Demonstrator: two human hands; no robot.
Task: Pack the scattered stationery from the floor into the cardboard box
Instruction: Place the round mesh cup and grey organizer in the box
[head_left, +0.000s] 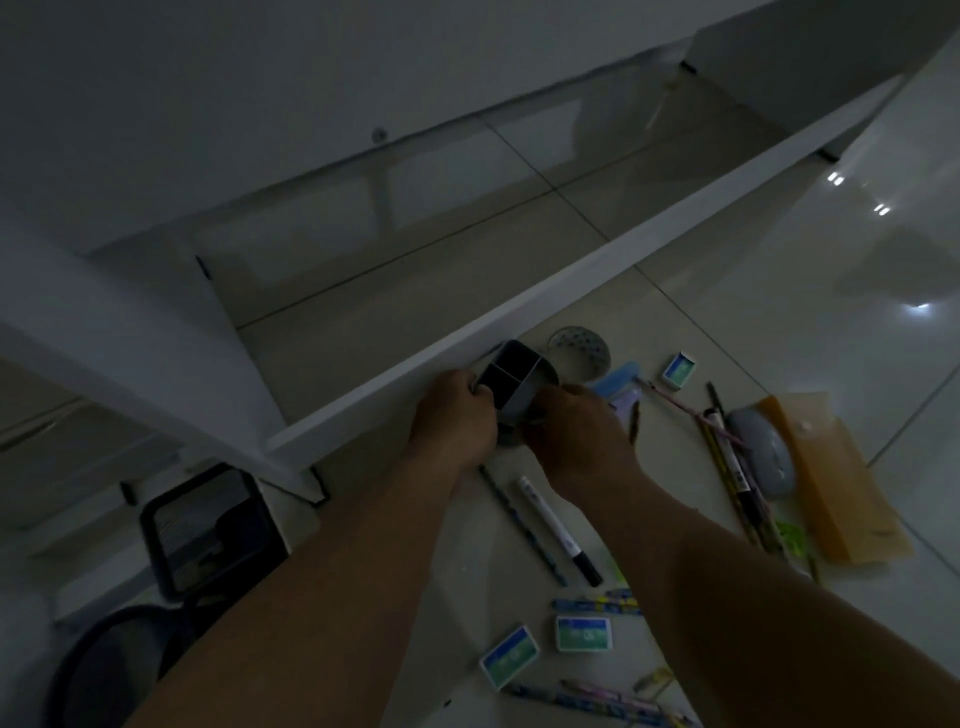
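While left hand (456, 411) and right hand (577, 437) clamp the pen holder (515, 378), it looks light, stiff, empty; grip its outer walls.

A white table (519, 306) stands over the glossy tiled floor (779, 270), its long rail running diagonally. By its leg (130, 338) at lower left sits a black-framed object (208, 525), perhaps a chair; it is too dim to tell.

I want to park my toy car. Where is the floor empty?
Bare tiled floor lies beyond the long white rail, and right of the orange plastic folder. It is crowded between the white marker pen and that folder, and around the grey divided pen holder that the left hand and right hand grip.
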